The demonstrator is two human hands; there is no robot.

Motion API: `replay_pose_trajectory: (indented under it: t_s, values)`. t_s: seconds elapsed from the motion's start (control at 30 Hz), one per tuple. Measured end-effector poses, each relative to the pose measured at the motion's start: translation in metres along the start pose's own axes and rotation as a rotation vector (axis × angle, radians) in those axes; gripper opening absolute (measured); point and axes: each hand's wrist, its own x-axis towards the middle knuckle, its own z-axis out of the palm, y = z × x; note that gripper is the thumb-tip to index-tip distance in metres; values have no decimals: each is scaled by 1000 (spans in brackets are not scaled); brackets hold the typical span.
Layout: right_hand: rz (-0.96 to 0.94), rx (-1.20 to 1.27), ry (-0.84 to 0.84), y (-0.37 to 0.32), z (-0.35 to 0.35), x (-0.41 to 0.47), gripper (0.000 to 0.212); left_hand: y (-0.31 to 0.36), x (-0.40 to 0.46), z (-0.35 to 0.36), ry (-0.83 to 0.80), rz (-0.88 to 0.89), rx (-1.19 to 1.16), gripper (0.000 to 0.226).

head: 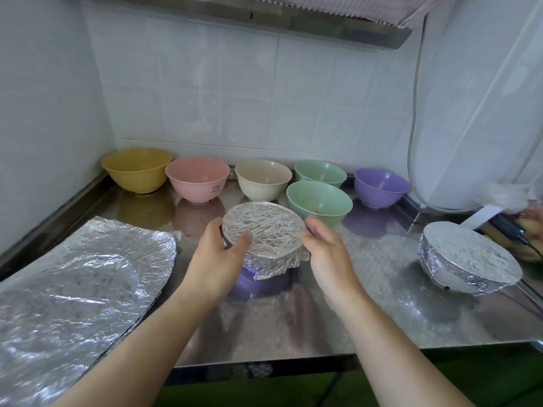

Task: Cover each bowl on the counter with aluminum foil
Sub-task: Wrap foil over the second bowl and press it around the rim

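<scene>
- A white-tiled kitchen corner holds a stainless steel counter (382, 312) under a steel range hood (293, 22).
- One stack of crinkled aluminum foil sheets (79, 283) lies well left of the left hand's fingers.
- Eight bowls are in view: six uncovered ones in a row beyond the fingertips, namely one yellow bowl (136, 168), one pink bowl (197, 179), one cream bowl (263, 179), two green bowls (319, 202) and one purple bowl (381, 187).
- One fully foil-wrapped bowl (467, 257) sits well right of the right hand.
- The foil-topped purple bowl (264, 233) stands between both hands, its foil wrinkled, tight across the rim, with a loose flap hanging in front.
- The left hand (219, 254) grips the rim, thumb on top, fingers curled round the side.
- The right hand (330, 254) touches the foil edge, fingers loosely curved, slightly apart.
</scene>
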Motion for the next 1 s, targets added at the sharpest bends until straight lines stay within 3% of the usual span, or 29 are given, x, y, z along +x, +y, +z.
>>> replay_pose_trajectory:
  t_s: [0.07,0.17,0.23,0.33,0.4,0.53,0.83,1.0]
  values:
    - [2,15,-1,1,0,-4,38,0,-4,1,-55,5,-36,27]
    - [-22,71,19,0,-4,-13,38,-2,-11,-3,-95,24,-74,34]
    - [-22,71,64,-3,-9,-21,38,-4,-15,-6,-135,56,-38,67]
    - [-42,52,87,-6,-15,-39,33,-9,-19,-8,-198,97,97,137]
    - [-37,44,76,-10,-19,-53,40,-9,-25,-10,-224,116,158,156]
    - [-51,-43,55,-17,-24,-73,48,-7,-40,-14,-220,240,279,154]
    - [-24,-62,-40,-21,-35,-78,48,4,-47,-17,-218,192,381,164]
    - [-91,-135,-90,-16,-38,-83,62,-10,-47,-13,-147,236,367,161]
